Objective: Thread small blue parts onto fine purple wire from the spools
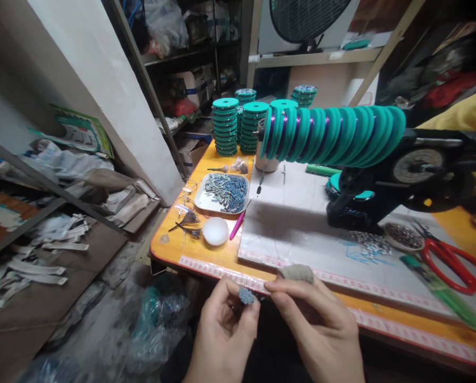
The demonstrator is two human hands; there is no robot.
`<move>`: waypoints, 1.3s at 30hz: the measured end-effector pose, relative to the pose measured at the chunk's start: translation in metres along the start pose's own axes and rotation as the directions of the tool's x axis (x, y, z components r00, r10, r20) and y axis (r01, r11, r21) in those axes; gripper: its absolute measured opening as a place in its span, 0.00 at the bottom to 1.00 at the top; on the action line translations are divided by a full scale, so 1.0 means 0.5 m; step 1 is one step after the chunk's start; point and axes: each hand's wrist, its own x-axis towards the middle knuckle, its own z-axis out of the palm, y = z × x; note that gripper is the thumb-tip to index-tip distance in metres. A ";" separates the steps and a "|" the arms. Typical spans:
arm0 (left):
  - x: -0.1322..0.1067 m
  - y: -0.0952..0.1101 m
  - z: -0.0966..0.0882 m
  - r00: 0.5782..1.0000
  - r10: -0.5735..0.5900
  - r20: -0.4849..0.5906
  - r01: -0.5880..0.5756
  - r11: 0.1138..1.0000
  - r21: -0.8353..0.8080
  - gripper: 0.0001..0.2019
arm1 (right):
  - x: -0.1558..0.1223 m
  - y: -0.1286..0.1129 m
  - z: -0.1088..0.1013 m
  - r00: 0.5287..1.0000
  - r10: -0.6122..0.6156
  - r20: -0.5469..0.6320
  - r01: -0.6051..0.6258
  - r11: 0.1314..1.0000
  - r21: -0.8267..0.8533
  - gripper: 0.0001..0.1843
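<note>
Just in front of the table's near edge, my left hand pinches a small bundle of thin grey-blue pieces, their round ends packed together. Close on its right, my right hand has thumb and forefinger pressed together at the bundle's far end; what lies between those fingertips is too small to make out. A grey-green finger cover wraps one finger of that hand. Beyond my hands on the table are a round white lump, a pink-handled pointed tool and a white tray of blue and pale small rods.
Green line spools fill a black winding machine on the right; more spool stacks stand behind. Red-handled scissors, a green cutter and small beads lie on the grey board. A ruler tape runs along the edge.
</note>
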 end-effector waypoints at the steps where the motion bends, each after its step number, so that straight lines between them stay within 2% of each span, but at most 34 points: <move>1: 0.000 -0.001 0.000 1.000 0.002 -0.002 -0.002 1.000 0.000 0.21 | 0.000 0.000 0.000 1.000 0.004 -0.002 -0.004 1.000 0.001 0.05; 11: 0.000 -0.002 -0.001 0.999 0.033 -0.031 -0.034 0.999 -0.012 0.20 | 0.005 0.002 0.002 1.000 -0.009 -0.007 0.009 1.000 -0.008 0.05; 17: 0.004 0.003 -0.003 0.997 0.017 -0.074 -0.022 0.998 -0.065 0.17 | 0.011 0.009 0.000 0.982 -0.180 0.061 0.180 0.984 0.019 0.08; 19: 0.005 0.005 -0.005 0.996 0.014 -0.091 -0.017 0.999 -0.036 0.16 | 0.009 0.012 -0.003 0.968 -0.231 0.103 0.229 0.973 0.026 0.10; 23: 0.005 0.011 -0.005 0.995 0.013 -0.100 -0.011 1.000 0.022 0.13 | 0.005 0.016 -0.006 0.942 -0.293 0.160 0.301 0.953 -0.026 0.14; 27: 0.004 0.016 -0.006 0.995 0.023 -0.100 -0.020 0.999 0.039 0.09 | 0.006 0.014 -0.006 0.919 -0.359 0.161 0.376 0.922 -0.089 0.14; 31: 0.004 0.019 -0.016 0.995 0.035 -0.097 -0.017 0.983 0.185 0.07 | 0.006 0.011 -0.009 0.917 -0.371 0.150 0.387 0.917 -0.098 0.14; 35: 0.006 0.017 -0.028 0.993 0.088 -0.074 -0.063 0.958 0.280 0.05 | 0.003 0.013 -0.020 0.902 -0.377 0.210 0.405 0.908 -0.110 0.15; 37: 0.007 0.014 -0.030 0.994 0.091 -0.055 -0.073 0.958 0.277 0.05 | 0.003 0.011 -0.024 0.900 -0.361 0.246 0.401 0.905 -0.139 0.15; 39: 0.007 0.012 -0.029 0.996 0.078 -0.051 -0.066 0.976 0.208 0.06 | 0.005 0.005 -0.025 0.897 -0.326 0.300 0.386 0.908 -0.167 0.15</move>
